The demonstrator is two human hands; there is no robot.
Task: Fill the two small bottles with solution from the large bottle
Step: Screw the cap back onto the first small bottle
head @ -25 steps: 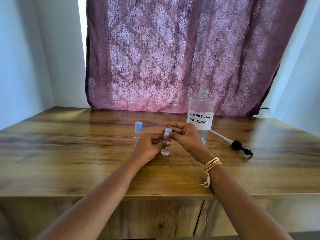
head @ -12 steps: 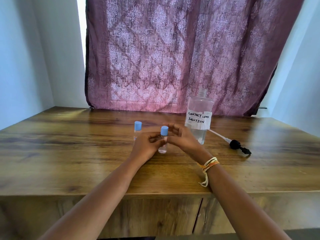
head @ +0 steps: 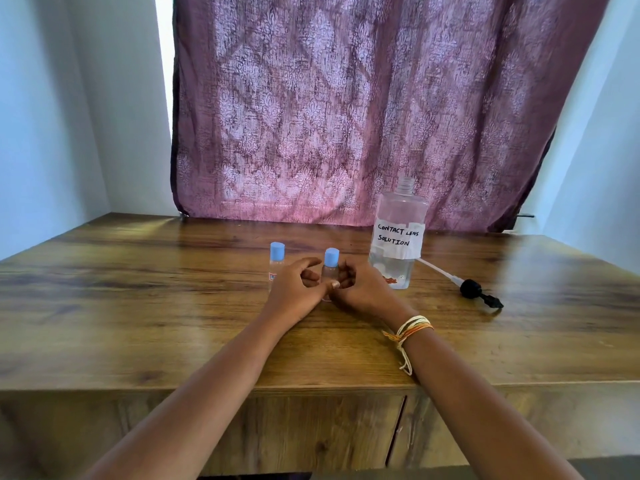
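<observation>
Both hands, left hand (head: 294, 292) & right hand (head: 360, 289), grip a small clear blue-capped bottle (head: 330, 268) upright on the wooden desk (head: 138, 306). Second small blue-capped bottle (head: 276, 261) stands just left, partly hidden behind left hand. Large clear uncapped bottle labelled "contact lens solution" (head: 398, 237) stands to the right w/ black pump head (head: 474, 292) lying beside it.

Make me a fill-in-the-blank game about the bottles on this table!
1. Both small bottles wear ____ caps.
2. The large bottle has a label reading "Contact Lens ____".
3. The black pump top lies on the table, so the large bottle's neck is ____.
4. Both hands are around the small bottle on the ____.

Missing words: blue, Solution, open, right
</observation>
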